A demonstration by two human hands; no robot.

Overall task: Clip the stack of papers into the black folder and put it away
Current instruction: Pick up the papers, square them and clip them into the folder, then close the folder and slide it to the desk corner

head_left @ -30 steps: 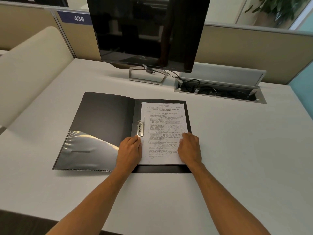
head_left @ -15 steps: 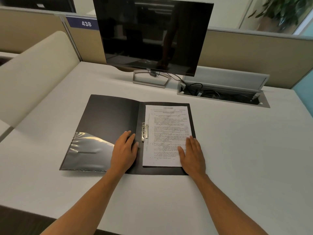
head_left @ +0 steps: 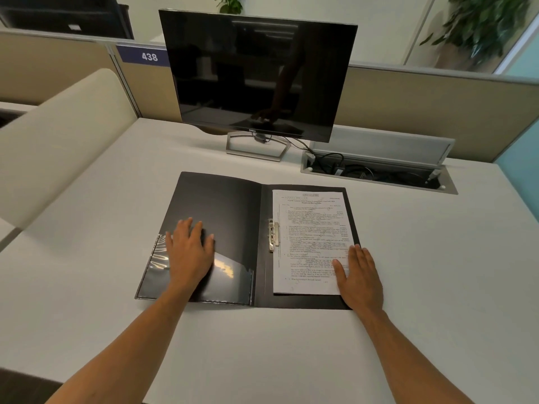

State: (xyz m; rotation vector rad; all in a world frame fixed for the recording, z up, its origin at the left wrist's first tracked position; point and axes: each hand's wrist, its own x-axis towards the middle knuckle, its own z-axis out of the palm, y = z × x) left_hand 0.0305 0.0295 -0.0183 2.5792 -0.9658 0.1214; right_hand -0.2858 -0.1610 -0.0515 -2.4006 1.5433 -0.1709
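Left hand (head_left: pixel 189 255), a second ago beside the clip, now well left of it: flat, fingers spread, gripping nothing, on the left cover of the black folder (head_left: pixel 215 217), across the top edge of the clear plastic pocket (head_left: pixel 233 282). Probably clipping done, closing the cover next. Matte, stiff black covers, lying open flat on the pale desk (head_left: pixel 291 360); glossy, crinkled pocket catching light. At the spine, small metal clip (head_left: pixel 273 235), shiny, lying down along the left edge of the stack of papers (head_left: pixel 310 228): thin white printed sheets, squared, on the right cover. Right hand (head_left: pixel 360 279) open, palm down on the stack's lower right corner.
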